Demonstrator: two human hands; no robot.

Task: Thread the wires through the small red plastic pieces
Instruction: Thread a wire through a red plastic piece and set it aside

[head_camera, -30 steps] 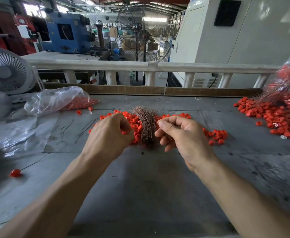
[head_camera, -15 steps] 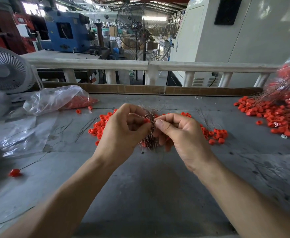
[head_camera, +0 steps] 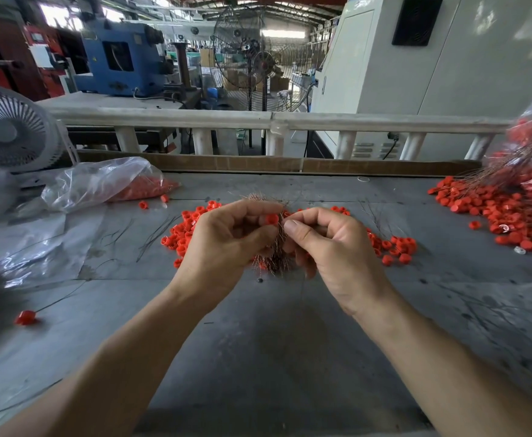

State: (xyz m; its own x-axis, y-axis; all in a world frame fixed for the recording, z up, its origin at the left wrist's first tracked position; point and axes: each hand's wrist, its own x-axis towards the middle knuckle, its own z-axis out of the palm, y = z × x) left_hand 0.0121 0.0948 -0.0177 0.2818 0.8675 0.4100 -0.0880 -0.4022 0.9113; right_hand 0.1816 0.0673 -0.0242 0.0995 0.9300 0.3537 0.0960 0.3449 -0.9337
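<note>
Right now a small red plastic piece (head_camera: 271, 219) sits pinched at the fingertips of the left hand (head_camera: 226, 244), held up above the worktop (head_camera: 274, 342) and turned toward the right hand (head_camera: 327, 247), probably so its hole faces the wire. The right hand's thumb and forefinger are pinched together just beside it, seemingly on a single thin wire too fine to make out. Below both hands lies a brush-like bundle of wires (head_camera: 272, 260) amid a scatter of loose red pieces (head_camera: 182, 231), kept within easy reach.
</note>
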